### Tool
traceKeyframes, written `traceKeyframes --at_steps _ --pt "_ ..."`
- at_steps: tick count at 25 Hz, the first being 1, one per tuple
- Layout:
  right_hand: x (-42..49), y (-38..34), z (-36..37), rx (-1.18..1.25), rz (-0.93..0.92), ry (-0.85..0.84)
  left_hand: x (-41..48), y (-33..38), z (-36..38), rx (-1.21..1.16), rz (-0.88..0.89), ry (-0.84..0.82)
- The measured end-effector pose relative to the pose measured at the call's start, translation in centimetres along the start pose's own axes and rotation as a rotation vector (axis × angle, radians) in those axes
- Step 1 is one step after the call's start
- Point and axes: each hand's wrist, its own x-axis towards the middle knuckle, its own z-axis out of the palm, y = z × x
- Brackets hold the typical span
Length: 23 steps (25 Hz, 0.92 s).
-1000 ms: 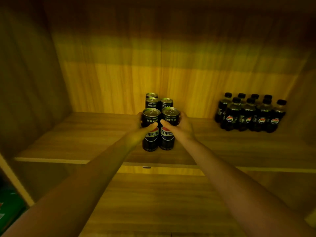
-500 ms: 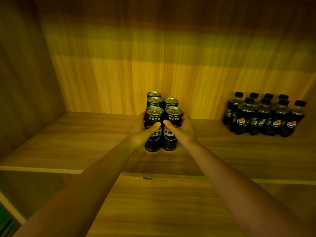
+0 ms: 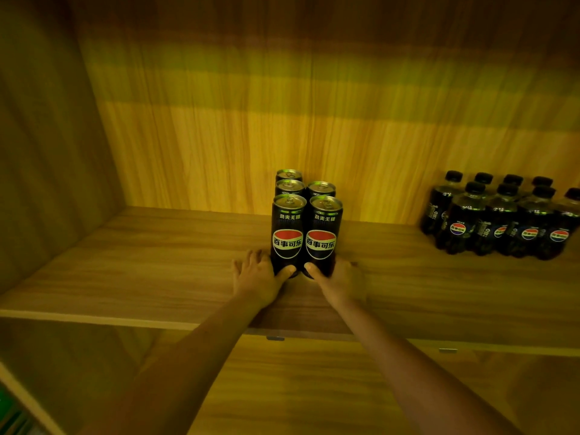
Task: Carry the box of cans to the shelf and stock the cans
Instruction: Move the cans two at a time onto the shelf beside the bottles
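Hands low at centre frame — left hand point(image 3: 257, 279) and right hand point(image 3: 340, 282) loosely cupping the front cans' point(image 3: 306, 237) bases, not gripping. One careless nudge — tall cans could topple.

left hand point(image 3: 255, 279): arm outstretched, palm down, fingers spread | right hand point(image 3: 340, 282): arm outstretched, palm down, thumb inward

A wooden shelf point(image 3: 141, 271) runs the width of the cabinet, its pale front edge catching the light. Near its middle stand five black cans point(image 3: 303, 221), upright and packed close in two rows running back toward the rear panel. Well apart, at the right end, a cluster of dark capped bottles point(image 3: 502, 218) stands upright on the same board.
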Motion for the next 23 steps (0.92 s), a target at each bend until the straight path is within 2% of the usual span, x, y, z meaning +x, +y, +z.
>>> traceKeyframes --at_steps 7,13,18,23 --pt "1.6 0.2 1.0 -0.009 0.012 -0.064 1.1 -0.1 0.1 0.074 -0.024 -0.072" --pt "0.6 0.1 -1.3 -0.009 -0.001 -0.096 0.2 0.0 -1.6 0.079 -0.049 -0.050" --pt "-1.6 -3.0 -7.3 -0.252 -0.298 -0.012 -3.8 1.4 -8.0 0.218 0.037 0.091" --pt "-5.1 -7.4 -12.5 -0.514 -0.483 -0.121 -10.2 2.1 -13.2 0.402 0.193 0.134"
